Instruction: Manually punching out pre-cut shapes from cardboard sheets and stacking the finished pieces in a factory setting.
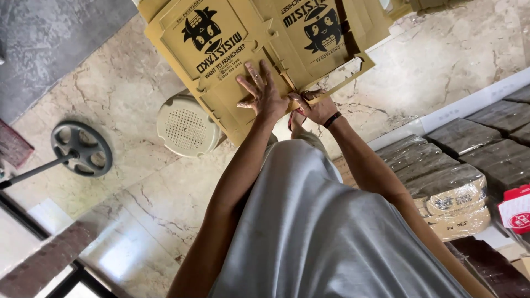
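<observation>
Two hands on one flat die-cut cardboard box blank (232, 60), brown with black cartoon printing, unfolded. It lies on a stack of similar cardboard sheets (353, 22) over a cream plastic stool (185, 126), which pokes out just below the blank's edge.

Left hand (262, 94): fingers spread and extended, palm pressed flat on the blank's lower panel. Not gripping, just pinning it down.

Right hand (313, 106): fingers curled, pinching the cut edge of a flap at the blank's lower right side. Black band on that wrist. The two hands are just beside each other, almost touching at the thumbs.

Person wears a grey shirt (326, 232); arms reach out from it to the blank. Part of a foot shows between the forearms, mostly hidden.

Around:
- beige marble floor (138, 182) with dark veins under everything
- round grey fan base (83, 148) on a pole, left side, well apart from the stool
- plastic-wrapped bundles of brown flat stock (441, 182) on the right, stacked in rows, near the right forearm
- red and white carton (516, 209) at the far right edge, beside the bundles
- dark grey mat (49, 38) in the upper left corner
</observation>
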